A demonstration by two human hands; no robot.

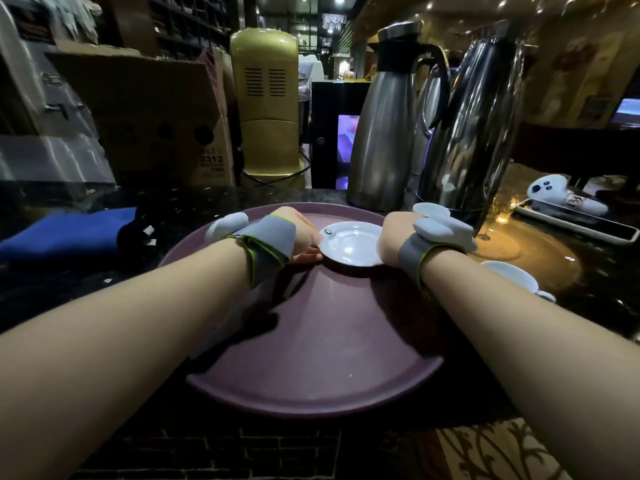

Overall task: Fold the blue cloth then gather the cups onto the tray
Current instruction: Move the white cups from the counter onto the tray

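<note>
A round purple tray (322, 344) lies on the dark counter in front of me. A white saucer (351, 242) rests on its far part. My left hand (298, 237) grips the saucer's left rim, thumb under the edge. My right hand (393, 237) holds the saucer's right rim. Both wrists wear grey straps with white sensor units. The blue cloth (69, 233) lies folded on the counter to the left of the tray. One white cup (512, 277) sits on the counter right of the tray, and another white cup (431, 209) stands behind my right hand.
Two steel thermos jugs (384, 133) (474, 119) stand behind the tray. A gold appliance (266, 105) and a cardboard box (156, 123) are at the back left. A white controller (550, 192) lies on a tray at the right. A black item (138, 233) sits beside the cloth.
</note>
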